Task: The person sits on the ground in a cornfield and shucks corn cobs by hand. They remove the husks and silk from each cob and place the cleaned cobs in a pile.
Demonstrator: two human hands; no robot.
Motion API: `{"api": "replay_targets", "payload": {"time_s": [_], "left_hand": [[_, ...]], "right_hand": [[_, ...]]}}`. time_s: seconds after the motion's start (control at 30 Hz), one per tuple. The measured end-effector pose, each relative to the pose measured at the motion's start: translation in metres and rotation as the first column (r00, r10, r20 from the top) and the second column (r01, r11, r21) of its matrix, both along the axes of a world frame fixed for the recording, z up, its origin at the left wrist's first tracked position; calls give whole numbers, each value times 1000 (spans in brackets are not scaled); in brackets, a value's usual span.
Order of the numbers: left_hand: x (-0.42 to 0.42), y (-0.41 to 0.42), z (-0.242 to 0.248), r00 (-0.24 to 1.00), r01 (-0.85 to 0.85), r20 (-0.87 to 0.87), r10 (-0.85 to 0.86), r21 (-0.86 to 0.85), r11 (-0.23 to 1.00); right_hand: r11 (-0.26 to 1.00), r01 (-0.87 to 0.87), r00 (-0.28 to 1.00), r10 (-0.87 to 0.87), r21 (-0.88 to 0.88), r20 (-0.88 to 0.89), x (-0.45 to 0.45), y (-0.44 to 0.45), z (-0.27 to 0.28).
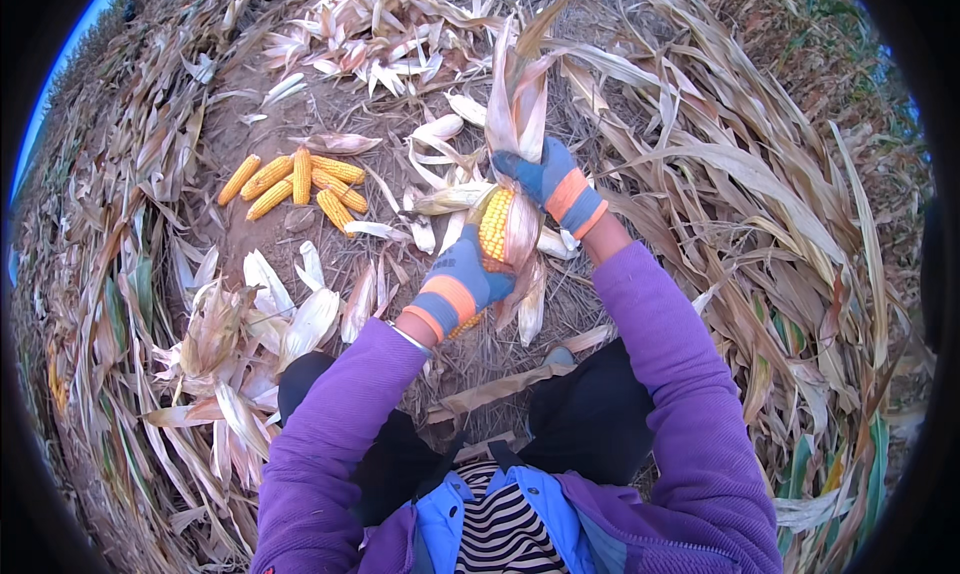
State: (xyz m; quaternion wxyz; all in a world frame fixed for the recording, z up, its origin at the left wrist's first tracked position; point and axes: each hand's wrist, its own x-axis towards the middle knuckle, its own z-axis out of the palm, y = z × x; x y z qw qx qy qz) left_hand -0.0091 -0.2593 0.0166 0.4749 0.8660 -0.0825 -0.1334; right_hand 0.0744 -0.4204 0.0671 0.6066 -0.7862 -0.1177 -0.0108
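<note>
A partly husked ear of corn (493, 227) is between my two gloved hands, its yellow kernels bare on one side. My left hand (469, 270), in a blue and orange work glove, grips the ear near its lower end. Higher up, my right hand (536, 176) in a matching glove is closed around the dry husk (517, 105), whose leaves stick up past my fingers. More husk wraps the ear's right side. Below my left wrist, a bit of another yellow cob (465, 325) shows, mostly hidden by the hand.
Several husked corn cobs (300, 180) lie in a group on the soil at left. Loose husks (300, 322) are heaped at lower left, with another husk pile (367, 37) at the far side. Dry corn stalks (780, 221) form a long bank on the right; more stalks (112, 289) line the left.
</note>
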Motion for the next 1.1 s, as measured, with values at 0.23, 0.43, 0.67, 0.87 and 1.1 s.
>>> {"api": "replay_targets", "payload": {"time_s": [0.23, 0.43, 0.67, 0.87, 1.1], "left_hand": [[-1, -1, 1, 1000, 16, -18, -16, -43, 999], [-2, -2, 1, 999, 39, 3, -39, -82, 996], [0, 2, 0, 994, 100, 55, -89, -241, 965], [-4, -1, 15, 982, 131, -34, -185, -581, 803], [-4, -4, 20, 964, 138, -94, -250, -624, 769]], "right_hand": [[946, 73, 989, -26, -316, 148, -1, 8, 1], [988, 138, 942, -107, -75, 319, 5, 16, -17], [966, 240, 964, -249, 98, 96, -3, 22, -2], [898, 253, 966, -256, 360, -38, 1, 15, -5], [808, 303, 952, -237, 505, -191, -3, 9, 3]]}}
